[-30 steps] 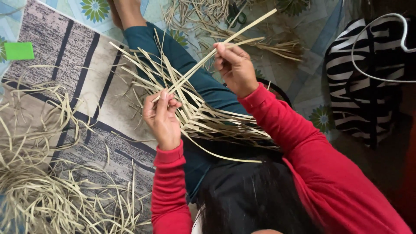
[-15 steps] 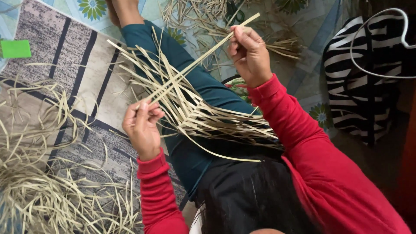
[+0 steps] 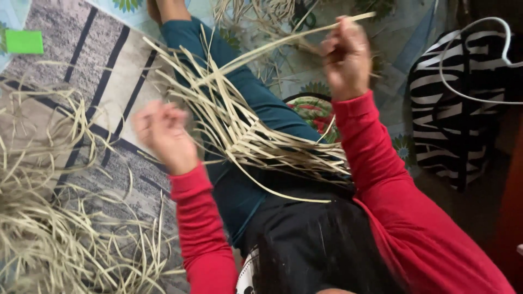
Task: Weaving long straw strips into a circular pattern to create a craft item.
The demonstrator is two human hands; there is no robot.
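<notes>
The woven strips (image 3: 256,136) lie on the person's lap, over the leg in blue-green trousers (image 3: 245,98). It is a flat bit of weaving made of pale dry strips, and many loose ends stick out toward the top left and to the right. One long strip (image 3: 283,44) goes up from the weaving to the right hand (image 3: 345,57). That hand is closed around the strip near its top end, high up by the top edge of the floor mat. The left hand (image 3: 163,136) is blurred. It is up in the air just left of the weaving, with the fingers curled in, and I cannot tell if it holds a strip.

Both arms wear red sleeves (image 3: 201,234). A big heap of loose strips (image 3: 60,228) lies at the bottom left corner of the grey striped rug (image 3: 92,60). More strips (image 3: 256,13) lie by the top edge. A small green square (image 3: 23,42) sits near the top left corner. A black and white bag (image 3: 463,109) with a white cord (image 3: 479,60) is on the right side.
</notes>
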